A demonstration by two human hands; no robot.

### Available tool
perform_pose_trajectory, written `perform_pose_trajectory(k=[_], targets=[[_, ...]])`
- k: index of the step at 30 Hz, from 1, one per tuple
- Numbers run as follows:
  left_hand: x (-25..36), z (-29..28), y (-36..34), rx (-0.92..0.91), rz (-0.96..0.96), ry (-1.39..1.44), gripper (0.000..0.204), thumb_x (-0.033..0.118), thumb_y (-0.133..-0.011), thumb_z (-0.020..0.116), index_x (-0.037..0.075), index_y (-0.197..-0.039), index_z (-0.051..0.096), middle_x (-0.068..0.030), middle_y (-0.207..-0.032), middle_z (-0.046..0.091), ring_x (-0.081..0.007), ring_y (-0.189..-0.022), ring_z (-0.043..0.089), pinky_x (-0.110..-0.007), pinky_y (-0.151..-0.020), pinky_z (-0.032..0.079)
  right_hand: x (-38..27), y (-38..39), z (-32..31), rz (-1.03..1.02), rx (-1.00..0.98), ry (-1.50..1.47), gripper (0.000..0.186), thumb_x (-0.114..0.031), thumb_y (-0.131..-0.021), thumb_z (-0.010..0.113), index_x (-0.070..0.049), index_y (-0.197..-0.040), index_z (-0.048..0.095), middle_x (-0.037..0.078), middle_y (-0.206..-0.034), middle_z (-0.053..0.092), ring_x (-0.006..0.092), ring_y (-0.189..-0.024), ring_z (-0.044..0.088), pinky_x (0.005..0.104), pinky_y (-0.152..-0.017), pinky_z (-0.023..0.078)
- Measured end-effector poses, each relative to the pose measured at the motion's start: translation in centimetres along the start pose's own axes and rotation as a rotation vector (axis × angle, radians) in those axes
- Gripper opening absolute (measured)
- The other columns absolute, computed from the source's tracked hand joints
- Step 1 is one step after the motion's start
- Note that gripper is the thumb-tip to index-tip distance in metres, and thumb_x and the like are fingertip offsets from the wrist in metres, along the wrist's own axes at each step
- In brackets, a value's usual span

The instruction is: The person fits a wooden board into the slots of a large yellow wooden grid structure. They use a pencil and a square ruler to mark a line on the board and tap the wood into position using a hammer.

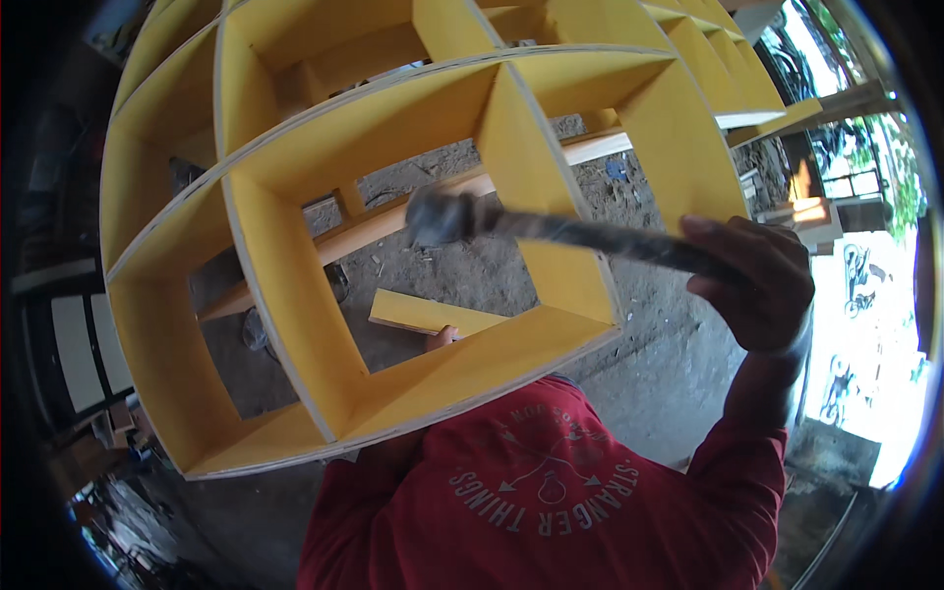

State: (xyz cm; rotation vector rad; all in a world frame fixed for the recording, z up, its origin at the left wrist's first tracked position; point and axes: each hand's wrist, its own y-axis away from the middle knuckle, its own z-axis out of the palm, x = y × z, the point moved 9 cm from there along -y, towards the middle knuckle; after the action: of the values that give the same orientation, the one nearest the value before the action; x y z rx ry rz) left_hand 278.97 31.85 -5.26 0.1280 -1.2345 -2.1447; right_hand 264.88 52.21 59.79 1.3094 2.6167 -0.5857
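Note:
My right hand [752,285] is closed around the dark handle of a hammer [605,241], whose motion-blurred head [441,216] hangs over an opening of a yellow wooden grid frame [383,118] with pale plywood edges. Below that opening, my left hand [442,337] shows only in part, its fingers gripping a loose yellow board [413,311]. The frame's front rail hides the rest of that hand. My red printed shirt [541,531] fills the bottom middle.
A pale timber rail [595,147] runs beneath the frame, over a dusty concrete floor [669,383] with scraps. Dark-and-white panels [84,349] stand at the left. At the right, parked two-wheelers [855,280] show in bright daylight outside.

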Motion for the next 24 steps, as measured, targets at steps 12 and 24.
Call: perform_pose_trajectory(k=[12,24], targets=[[-0.8,8.4,1.3,0.003,0.030,-0.237,0.026,0.022,-0.100,0.052,0.004,-0.119,0.055,-0.0101,-0.106,0.064,-0.0266,-0.097,0.067,-0.045,-0.086,0.061,10.2,30.0,6.2,0.906,0.709,-0.594,0.036,-0.028,-0.088,0.076,-0.001,-0.107,0.064,-0.006,-0.075,0.053,0.0020,-0.065,0.045,0.0194,-0.058,0.037],[-10.8,20.7,7.1,-0.125,0.012,-0.252,0.026,0.014,-0.094,0.052,-0.004,-0.111,0.058,-0.0169,-0.104,0.068,-0.0293,-0.093,0.070,-0.039,-0.085,0.062,14.3,51.3,15.4,1.100,0.322,-0.597,0.043,-0.010,-0.077,0.080,0.001,-0.112,0.059,0.004,-0.101,0.063,0.0145,-0.099,0.057,0.0312,-0.088,0.046]])
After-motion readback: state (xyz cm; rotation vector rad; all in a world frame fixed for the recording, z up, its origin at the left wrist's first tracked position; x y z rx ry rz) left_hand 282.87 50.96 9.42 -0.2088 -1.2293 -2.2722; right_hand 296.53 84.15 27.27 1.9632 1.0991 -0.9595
